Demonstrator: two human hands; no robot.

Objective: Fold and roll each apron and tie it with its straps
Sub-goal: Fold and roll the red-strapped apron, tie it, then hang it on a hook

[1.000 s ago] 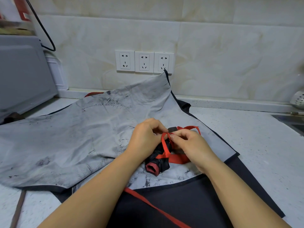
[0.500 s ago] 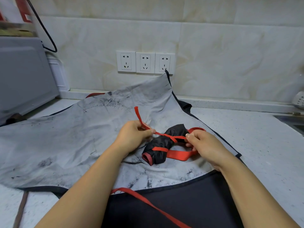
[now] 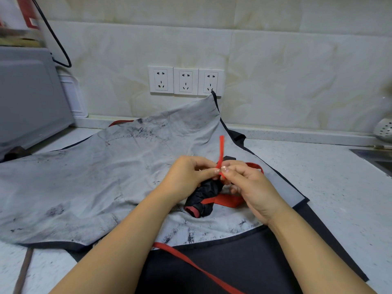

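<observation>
The rolled apron (image 3: 203,196) is a short, crumpled black tube of slightly shiny cloth with a dull red hem showing at its near end. It lies just under both hands, on top of a grey apron (image 3: 95,177). A flat red strap (image 3: 221,149) wraps it: 1 band crosses the roll, a wider loop lies under the right hand (image 3: 252,187), and 1 thin end stands up above the fingertips.

The left hand (image 3: 186,177) and the right hand meet fingertip to fingertip over the roll. Each pinches the red strap between thumb and forefinger – the other fingers are curled in.

The grey apron is matte, wrinkled and smudged with dark marks. It spreads wide to the left of the left hand and rises to a point beyond both hands. Under it, nearer than the wrists, lies a smooth black apron (image 3: 265,264) with a second red ribbon (image 3: 191,262) running across it.

All this rests on a pale speckled stone desk (image 3: 339,187). Beyond the hands, 3 white sockets (image 3: 185,81) sit in a glossy marbled wall. Far right of the right hand is the corner of a metal sink (image 3: 379,160) – its contents cannot be seen.
</observation>
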